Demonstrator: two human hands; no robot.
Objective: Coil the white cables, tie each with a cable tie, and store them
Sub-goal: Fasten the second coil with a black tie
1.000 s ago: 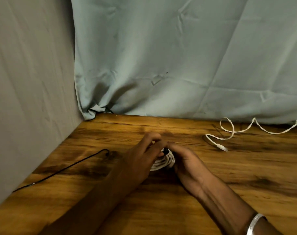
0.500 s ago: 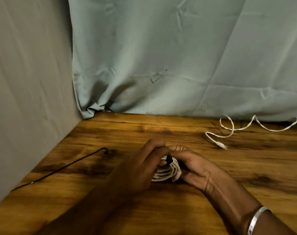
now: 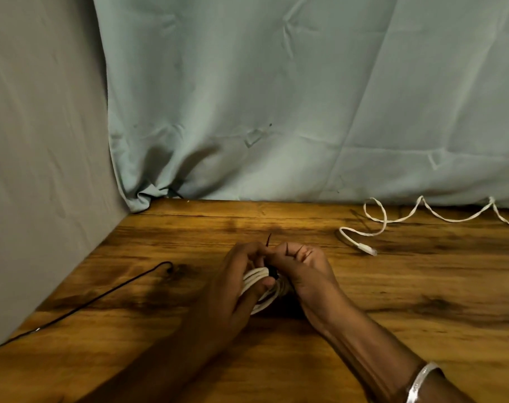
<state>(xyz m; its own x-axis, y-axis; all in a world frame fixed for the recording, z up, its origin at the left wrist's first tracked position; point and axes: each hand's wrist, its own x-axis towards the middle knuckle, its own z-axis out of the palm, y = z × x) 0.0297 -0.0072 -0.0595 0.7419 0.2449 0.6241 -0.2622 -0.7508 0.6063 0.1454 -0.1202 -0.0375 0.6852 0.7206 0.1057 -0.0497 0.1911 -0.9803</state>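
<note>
Both hands are closed on the round bundle of coiled white cable [image 3: 257,289] low over the brown wooden tabletop [image 3: 421,301]: the left hand [image 3: 235,283] keeps the loops together so the right hand [image 3: 301,267] can pull the thin black cable tie [image 3: 269,257] tight.

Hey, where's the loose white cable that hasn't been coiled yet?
In the head view, the loose white cable snakes along the far right of the wooden table, beside the pale curtain, beyond the right hand.
</note>
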